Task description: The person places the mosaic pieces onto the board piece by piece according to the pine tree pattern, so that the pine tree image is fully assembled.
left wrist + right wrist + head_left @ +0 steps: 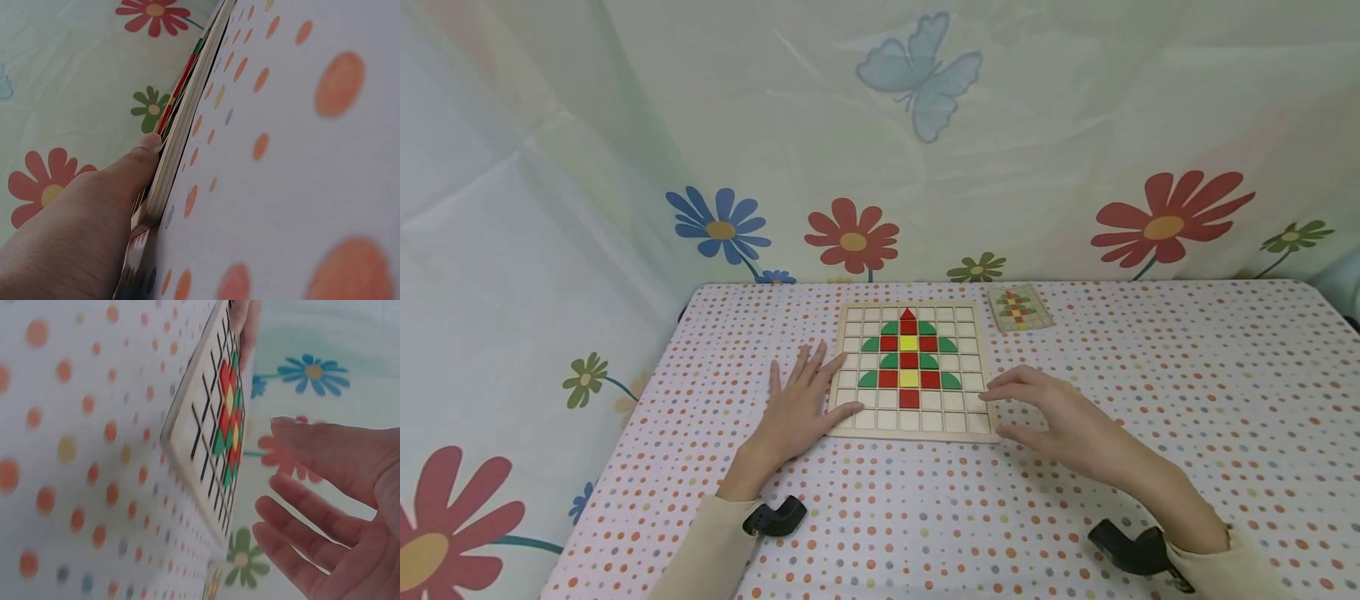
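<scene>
A square wooden grid board lies flat on the table, bearing a tree-like pattern of red, green and yellow pieces. At its left side my left hand is spread, the thumb resting on the board's edge near the lower left corner. My right hand hovers by the right edge, fingers loosely bent and holding nothing. In the right wrist view a gap shows between its fingers and the board.
A small card with a similar tree picture on a grid lies beyond the board's upper right corner. A dotted cloth covers the table. Behind it hangs a curtain printed with flowers and a butterfly.
</scene>
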The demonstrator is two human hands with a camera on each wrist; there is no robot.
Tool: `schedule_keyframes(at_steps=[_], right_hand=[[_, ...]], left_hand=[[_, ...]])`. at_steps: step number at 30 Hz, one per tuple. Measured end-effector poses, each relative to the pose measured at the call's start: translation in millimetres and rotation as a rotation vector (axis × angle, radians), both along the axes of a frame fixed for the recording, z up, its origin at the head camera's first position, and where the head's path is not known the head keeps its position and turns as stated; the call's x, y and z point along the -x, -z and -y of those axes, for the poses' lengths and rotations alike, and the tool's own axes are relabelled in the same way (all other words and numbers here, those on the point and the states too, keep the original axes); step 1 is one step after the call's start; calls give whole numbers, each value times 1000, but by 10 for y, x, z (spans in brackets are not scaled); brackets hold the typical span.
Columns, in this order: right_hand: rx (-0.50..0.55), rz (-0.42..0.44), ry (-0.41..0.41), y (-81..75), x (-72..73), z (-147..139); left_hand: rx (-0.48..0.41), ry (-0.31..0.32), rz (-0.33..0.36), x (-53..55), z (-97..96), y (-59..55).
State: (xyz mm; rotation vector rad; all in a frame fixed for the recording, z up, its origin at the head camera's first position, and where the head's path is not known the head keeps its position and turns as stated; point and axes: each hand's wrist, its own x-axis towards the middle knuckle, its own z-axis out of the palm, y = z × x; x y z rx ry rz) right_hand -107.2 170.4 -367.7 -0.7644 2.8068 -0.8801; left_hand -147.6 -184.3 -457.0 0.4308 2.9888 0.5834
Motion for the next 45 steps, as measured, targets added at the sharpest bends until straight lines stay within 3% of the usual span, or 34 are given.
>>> schedule_keyframes(at_steps=[5,10,19,26,39,45], right_hand=[[-44,-37,80,84,-15,-306],[-109,-11,124,215,-15,-558],[-175,11,185,390,-3,-777],[-143,64,223,424,-4,-826],[-86,20,255,406,-26,-820],[-22,-6,264,378,8,-671]], left_hand=[[-5,5,8,1,-5,-2],[-7,8,7,2,-6,-4],[-11,8,5,-1,1,-3],[-5,6,1,5,7,5],[0,7,5,5,5,0],[-3,11,10,0,5,-14]])
